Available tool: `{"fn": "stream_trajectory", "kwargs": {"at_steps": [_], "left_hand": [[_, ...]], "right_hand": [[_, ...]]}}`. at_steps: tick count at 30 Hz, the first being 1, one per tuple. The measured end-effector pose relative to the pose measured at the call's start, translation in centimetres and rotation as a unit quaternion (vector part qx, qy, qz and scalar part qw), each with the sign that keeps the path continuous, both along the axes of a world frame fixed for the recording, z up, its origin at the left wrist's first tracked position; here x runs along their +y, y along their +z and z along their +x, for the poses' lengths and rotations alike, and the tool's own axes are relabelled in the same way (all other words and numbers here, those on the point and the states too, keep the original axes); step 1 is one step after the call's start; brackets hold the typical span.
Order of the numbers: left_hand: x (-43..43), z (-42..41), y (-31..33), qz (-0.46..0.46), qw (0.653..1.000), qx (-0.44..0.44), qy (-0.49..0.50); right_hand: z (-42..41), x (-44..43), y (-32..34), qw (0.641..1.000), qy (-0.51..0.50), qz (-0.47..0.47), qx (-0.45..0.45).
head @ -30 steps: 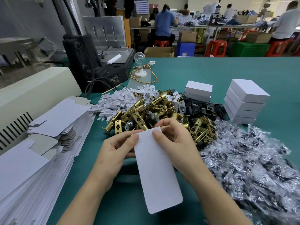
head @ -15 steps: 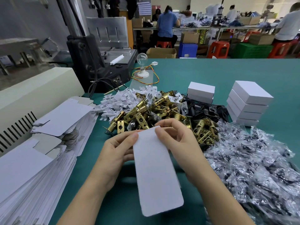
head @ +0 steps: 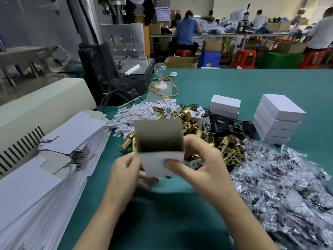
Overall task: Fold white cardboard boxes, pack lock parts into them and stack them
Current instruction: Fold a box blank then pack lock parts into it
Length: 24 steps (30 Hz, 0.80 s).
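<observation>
Cardboard box (head: 159,141) is gripped between left hand (head: 126,175) and right hand (head: 203,165) above the tabletop (head: 225,83), long axis upright, mouth opened upward, with lock parts (head: 191,123) piled just behind it, nearer the right hand.

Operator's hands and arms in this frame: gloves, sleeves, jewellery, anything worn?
Nothing worn that shows. The left hand and right hand are bare: no gloves, rings or tape. The left forearm and right forearm are bare to the bottom edge: no sleeve, watch or wristband in view.
</observation>
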<state>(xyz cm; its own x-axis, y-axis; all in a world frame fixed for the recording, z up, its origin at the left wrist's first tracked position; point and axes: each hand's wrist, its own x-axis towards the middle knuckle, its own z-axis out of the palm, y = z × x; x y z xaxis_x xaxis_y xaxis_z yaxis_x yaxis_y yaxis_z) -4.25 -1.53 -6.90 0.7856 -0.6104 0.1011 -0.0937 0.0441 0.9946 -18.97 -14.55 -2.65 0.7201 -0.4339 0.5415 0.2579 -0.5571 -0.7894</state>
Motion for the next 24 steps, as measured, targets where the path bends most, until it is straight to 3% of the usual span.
{"fn": "stream_trajectory", "kwargs": {"at_steps": [4,9,12,15,20,24], "left_hand": [[0.2,-1.0,1.2,-0.078,0.994,-0.068,-0.046],[0.9,-0.7,1.4,-0.135,0.984,-0.049,-0.106],[1.0,-0.8,1.3,-0.089,0.987,-0.066,-0.119],[0.7,-0.9,0.7,-0.034,0.982,-0.114,-0.145],[0.3,-1.5,-0.6,0.037,0.965,-0.106,-0.235],[0.1,-1.3,-1.2,0.047,0.960,-0.081,-0.265]], "right_hand": [[-0.1,-0.5,-0.1,0.996,0.014,0.083,0.010],[-0.1,-0.6,-0.2,0.993,0.023,0.117,0.024],[-0.2,-0.9,-0.2,0.993,0.005,0.116,0.033],[-0.7,-1.2,0.3,0.998,-0.011,0.053,0.037],[-1.7,-2.5,1.4,0.990,-0.122,0.042,-0.053],[-0.9,-4.3,2.5,0.982,-0.188,0.014,0.027]]}}
